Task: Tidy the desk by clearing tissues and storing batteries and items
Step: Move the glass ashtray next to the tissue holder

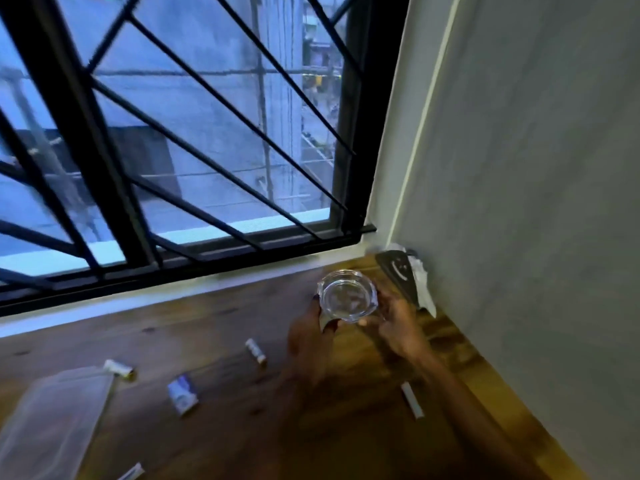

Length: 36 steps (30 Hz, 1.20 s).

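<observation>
Head camera looks down on the wooden desk (207, 341). Near its corner the left hand (308, 337) and right hand (394, 327) hold a glass dish (347, 295), fingers (367, 322) curled round its rim, likely to steady the slippery glass. Tissue (420, 271) sits wedged against the wall; batteries (255, 351) lie loose nearby.

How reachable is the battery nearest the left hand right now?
Probably not yet. The battery lies on the desk close beside the left hand, nothing between them, but that hand and the right hand both grip the glass ashtray; it would need to let go first.
</observation>
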{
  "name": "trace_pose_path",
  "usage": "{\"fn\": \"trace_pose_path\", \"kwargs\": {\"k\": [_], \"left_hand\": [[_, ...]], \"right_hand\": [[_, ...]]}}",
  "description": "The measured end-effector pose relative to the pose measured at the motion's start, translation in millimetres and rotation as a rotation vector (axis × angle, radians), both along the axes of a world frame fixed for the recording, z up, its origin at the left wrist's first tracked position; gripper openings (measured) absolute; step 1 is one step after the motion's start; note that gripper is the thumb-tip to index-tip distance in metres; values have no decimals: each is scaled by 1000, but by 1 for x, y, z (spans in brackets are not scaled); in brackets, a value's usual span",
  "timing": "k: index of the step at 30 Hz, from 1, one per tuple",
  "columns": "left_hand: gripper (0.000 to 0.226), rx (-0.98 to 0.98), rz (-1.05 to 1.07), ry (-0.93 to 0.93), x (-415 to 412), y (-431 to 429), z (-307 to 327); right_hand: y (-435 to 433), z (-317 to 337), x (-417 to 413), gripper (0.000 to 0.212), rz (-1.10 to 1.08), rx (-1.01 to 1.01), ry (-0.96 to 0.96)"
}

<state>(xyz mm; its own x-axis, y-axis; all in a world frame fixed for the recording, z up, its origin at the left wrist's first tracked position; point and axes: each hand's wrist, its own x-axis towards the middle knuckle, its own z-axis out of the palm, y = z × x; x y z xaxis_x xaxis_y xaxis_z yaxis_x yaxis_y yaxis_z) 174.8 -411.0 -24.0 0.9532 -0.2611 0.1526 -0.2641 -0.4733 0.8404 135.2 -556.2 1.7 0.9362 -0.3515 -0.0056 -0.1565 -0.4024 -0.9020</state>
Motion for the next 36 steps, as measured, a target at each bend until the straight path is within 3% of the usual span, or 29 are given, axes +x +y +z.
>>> {"fn": "trace_pose_path", "kwargs": {"k": [7, 13, 28, 36], "left_hand": [[47, 63, -39, 40, 23, -68, -21], [42, 102, -57, 67, 40, -84, -37], [50, 145, -11, 30, 45, -99, -44], [63, 170, -32, -2, 33, -89, -26]], "right_hand": [[-65, -29, 30, 69, 3, 56, 113], [-80, -42, 45, 78, 53, -36, 166], [-83, -62, 61, 82, 34, -162, 128], [-58, -56, 47, 73, -17, -451, 38]]}}
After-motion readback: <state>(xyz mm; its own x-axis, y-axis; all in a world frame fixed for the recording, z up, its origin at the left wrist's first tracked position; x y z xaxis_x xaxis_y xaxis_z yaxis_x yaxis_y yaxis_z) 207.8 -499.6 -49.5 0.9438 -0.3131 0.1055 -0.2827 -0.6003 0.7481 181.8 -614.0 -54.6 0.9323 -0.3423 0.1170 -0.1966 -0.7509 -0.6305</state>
